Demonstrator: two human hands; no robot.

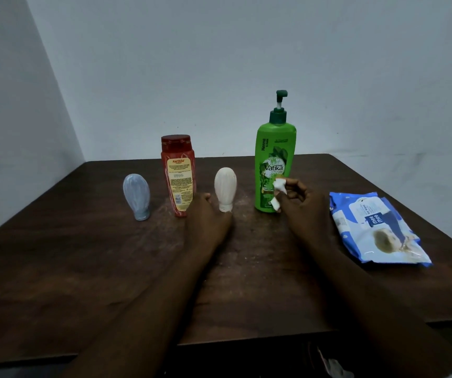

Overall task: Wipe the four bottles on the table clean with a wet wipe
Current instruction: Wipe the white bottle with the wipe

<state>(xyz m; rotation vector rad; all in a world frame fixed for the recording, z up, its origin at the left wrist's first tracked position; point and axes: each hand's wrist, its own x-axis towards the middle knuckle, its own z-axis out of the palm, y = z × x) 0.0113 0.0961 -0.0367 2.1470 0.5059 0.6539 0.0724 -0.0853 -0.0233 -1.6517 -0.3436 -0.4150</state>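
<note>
**Wet wipe pressed to the green pump bottle**

My right hand [299, 203] is pinched shut on a small crumpled white wet wipe [278, 193], which touches the lower front of the tall green plastic pump bottle [273, 165]. That bottle stands upright toward the right of the dark brown wooden table [83, 268], its dark green pump head at the top and a leafy "Vatika" label on its face.

My left hand [208, 219] rests on the table with its fingers curled loosely, gripping nothing, between the red plastic bottle with the cream printed label [178, 175] and the small white ribbed bottle standing on its cap [225, 188]; my thumb lies just beside the white one's cap. Farthest left stands a small grey-blue ribbed bottle [136, 196], also on its cap.

A blue and white soft pack of wipes [377, 227] lies flat at the right, near my right hand.
</note>
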